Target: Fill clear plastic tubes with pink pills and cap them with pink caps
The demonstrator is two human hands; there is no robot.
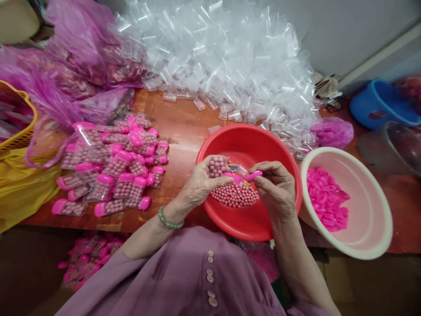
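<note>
Over the red basin [289, 145], my left hand [199, 183] pinches a small clear plastic container [217, 166] filled with pink beads. A bright pink piece [233, 177] shows at that container's right end; whether it is fixed on cannot be told. Between the thumb and fingers of my right hand [278, 186] is a bright pink cap [253, 176], close beside the container's end. Below both hands, loose pink beads [235, 196] lie in the basin, with some small coloured bits behind them partly hidden by the fingers.
Filled pink-capped containers [115, 169] are piled at left. A big heap of clear containers [223, 57] covers the back. At right stands a white basin [371, 206] with pink caps [327, 199], near a blue bucket [378, 105]. Pink plastic bags [82, 35] and a yellow basket [29, 123] sit far left.
</note>
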